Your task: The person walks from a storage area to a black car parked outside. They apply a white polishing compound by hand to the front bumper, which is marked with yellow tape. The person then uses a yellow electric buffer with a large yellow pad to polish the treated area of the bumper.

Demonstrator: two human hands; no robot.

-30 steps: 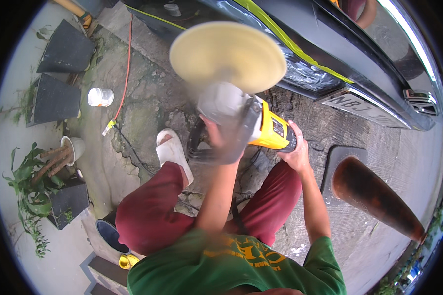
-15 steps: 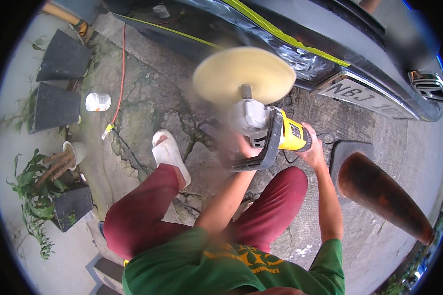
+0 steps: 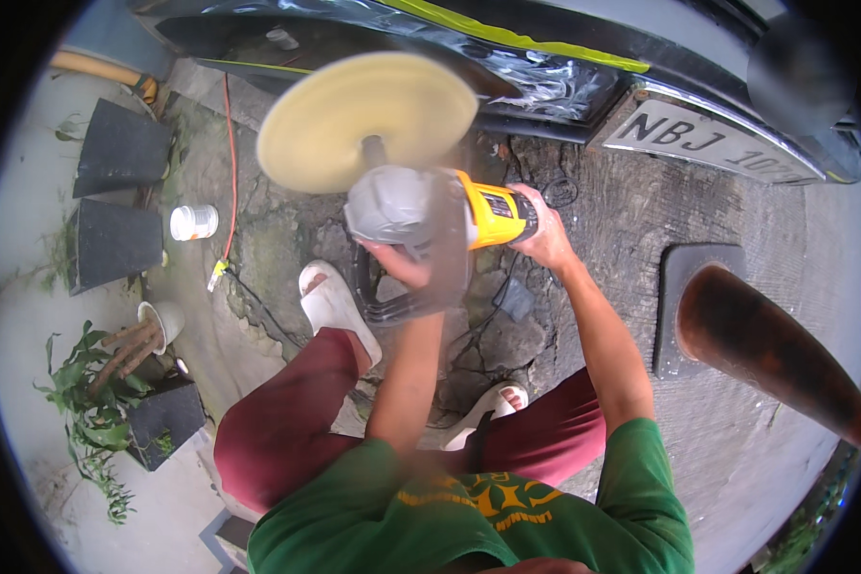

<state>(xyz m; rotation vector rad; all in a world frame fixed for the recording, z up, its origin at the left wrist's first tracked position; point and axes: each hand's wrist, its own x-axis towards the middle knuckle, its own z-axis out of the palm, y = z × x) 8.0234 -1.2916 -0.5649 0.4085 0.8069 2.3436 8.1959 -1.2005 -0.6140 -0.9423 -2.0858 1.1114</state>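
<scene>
Operator: seated low, green shirt (image 3: 469, 526), dark red trousers (image 3: 287, 421), white sandals; left sandal (image 3: 330, 306) forward on cracked paving (image 3: 287, 239), right one (image 3: 493, 407) tucked close in

Left hand (image 3: 402, 263): blurred; appears wrapped around the black loop side handle (image 3: 392, 306) under the tool head; exact finger closure cannot be confirmed

Right hand (image 3: 545, 234): fingers curled shut around the rear of the tool body, firm full grip

Polisher (image 3: 450, 215): held off the ground between both hands, in front of the knees; grey gear head, yellow body

Long axis: body runs left to right, head toward the operator's left, tail in the right hand; spindle rises away from the operator toward the car

Pad (image 3: 368, 120): round, pale yellow, disc face turned toward the camera, just short of the bumper; lies beyond and slightly left of the left hand, which is the nearer hand to it

Cord (image 3: 230, 163): orange, trails along the paving on the left, well apart from the pad

Jar (image 3: 193, 222): small white tub lying on its side on the ground, far left; contents not visible

Pots: dark square planters (image 3: 115, 244) at left, fill not discernible; white pot (image 3: 158, 320) holds brown stems; nearer dark planter (image 3: 163, 421) beside green foliage

Cone (image 3: 765, 349): rusty brown, tilted, on a dark base at right, well apart from both hands

Car bumper (image 3: 507, 67): glossy black, yellow tape strip along it, number plate to the right
</scene>
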